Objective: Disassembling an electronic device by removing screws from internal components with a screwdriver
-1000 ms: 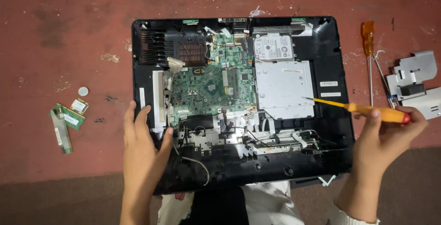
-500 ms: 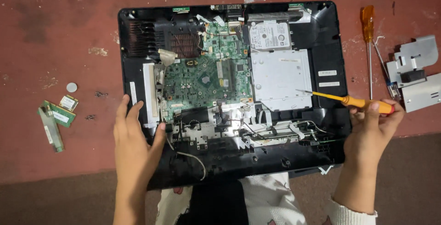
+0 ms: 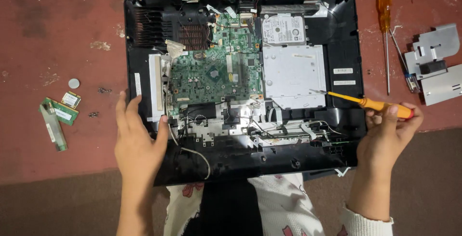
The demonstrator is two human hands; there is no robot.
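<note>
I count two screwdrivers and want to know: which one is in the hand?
The orange screwdriver in the right hand, tip toward the computer. The other screwdriver lies untouched on the floor.

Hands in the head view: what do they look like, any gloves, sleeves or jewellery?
Both hands are bare, with no gloves, rings or watch visible. The left hand and its forearm are uncovered to the frame edge. The right hand ends at a white knitted sleeve cuff with small red marks.

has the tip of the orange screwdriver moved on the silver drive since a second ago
No. The orange screwdriver tip rests near the lower right corner of the silver drive, as before; only the camera view shifted. The right hand holds its handle.
</note>
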